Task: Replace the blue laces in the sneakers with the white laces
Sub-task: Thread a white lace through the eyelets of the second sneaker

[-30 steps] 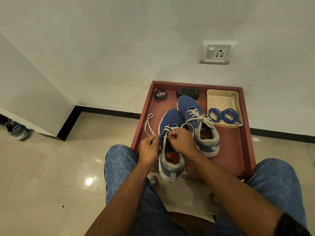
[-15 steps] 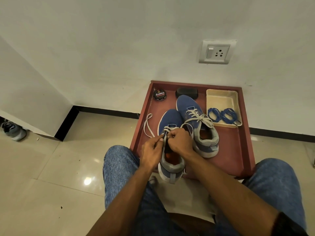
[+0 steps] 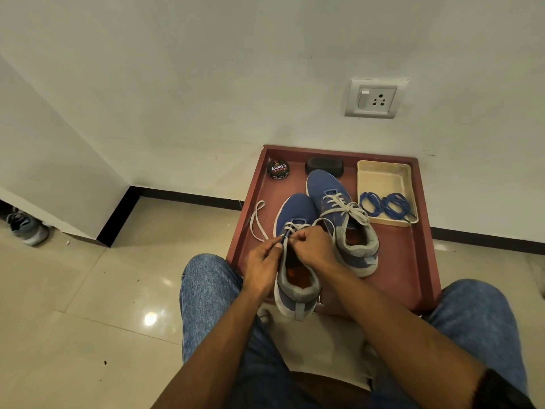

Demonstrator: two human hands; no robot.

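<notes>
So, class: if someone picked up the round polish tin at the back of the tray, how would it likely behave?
The polish tin looks small and flat, so probably light and easy to pinch. Lying flat on the tray, it should slide rather than tip. Set on edge, its round shape would likely roll.

I see two blue sneakers (image 3: pixel 298 219) on the tray, white laces (image 3: pixel 342 208) in them; blue laces (image 3: pixel 383 205) coiled in the cream bin.
</notes>
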